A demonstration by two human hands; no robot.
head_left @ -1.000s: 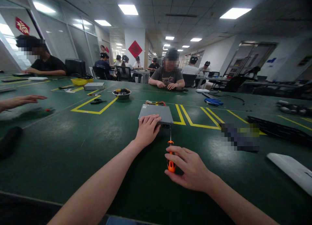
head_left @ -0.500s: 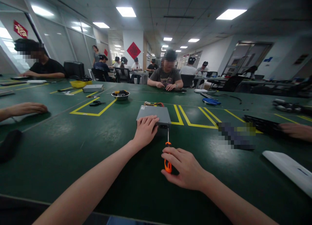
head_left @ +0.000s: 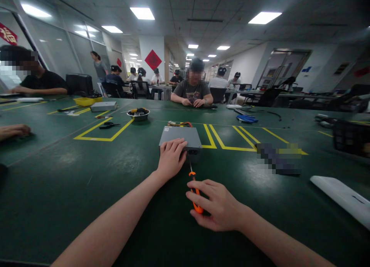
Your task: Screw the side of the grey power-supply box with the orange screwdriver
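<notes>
A grey metal computer power supply point(head_left: 180, 134) lies on the green table, its bundle of coloured cables point(head_left: 180, 124) at the far side. My left hand point(head_left: 172, 155) grips its near left part, fingers stretched across the top and thumb against the front face. In my right hand point(head_left: 215, 203), an orange-and-black screwdriver point(head_left: 195, 193) is held by its handle between fingers and thumb. Its shaft points away from me to the front face of the power supply, just right of my left thumb. Whether the tip touches a screw I cannot make out.
A metal bowl point(head_left: 138, 114) with tools stands beyond, left of the power supply. To the right lie a blurred dark object point(head_left: 277, 159) and a white flat case point(head_left: 341, 197). Blue gloves point(head_left: 246, 119) lie farther back. Another person's hand point(head_left: 17, 131) rests at the left.
The screwdriver has shifted left along the front face, from near its right corner to beside my left thumb, and now tilts. My left hand stays on the power supply. The view has turned slightly right.
</notes>
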